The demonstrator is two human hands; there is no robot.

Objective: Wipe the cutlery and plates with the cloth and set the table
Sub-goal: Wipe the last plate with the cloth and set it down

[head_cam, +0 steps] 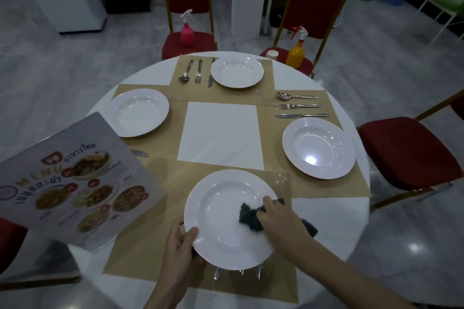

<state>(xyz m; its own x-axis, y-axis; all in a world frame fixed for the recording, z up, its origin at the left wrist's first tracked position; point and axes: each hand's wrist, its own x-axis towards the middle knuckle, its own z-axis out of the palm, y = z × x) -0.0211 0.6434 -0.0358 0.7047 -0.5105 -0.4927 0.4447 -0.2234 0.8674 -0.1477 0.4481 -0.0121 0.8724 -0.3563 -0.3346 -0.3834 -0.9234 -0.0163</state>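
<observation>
Plate (226, 218) nearest the camera is the one being wiped right now. It's lifted over the tan placemat (155, 238) at the near edge of the worktop (221, 130), and you can see cutlery (238, 272) poking out from under its near rim.

The left hand (179, 246) has a closed grip on the plate's left rim, thumb on top, fingers curled underneath. The right hand (280, 221) has a bunched grip on the dark cloth (249, 217) and is pressing it onto the right side of the plate's bowl.

How I'd do it well: keep that left hand steady so the plate doesn't tip, work the cloth round the bowl and then out across the whole rim, including the bit under the left thumb (shift the hold to get at it). Looks like the left half hasn't got the cloth near it, so sweep over there too. When setting it down, I'd watch that cutlery underneath so it doesn't land on the handles.

The other three plates sit on their mats further out, and a menu (72, 183) is at the left.
</observation>
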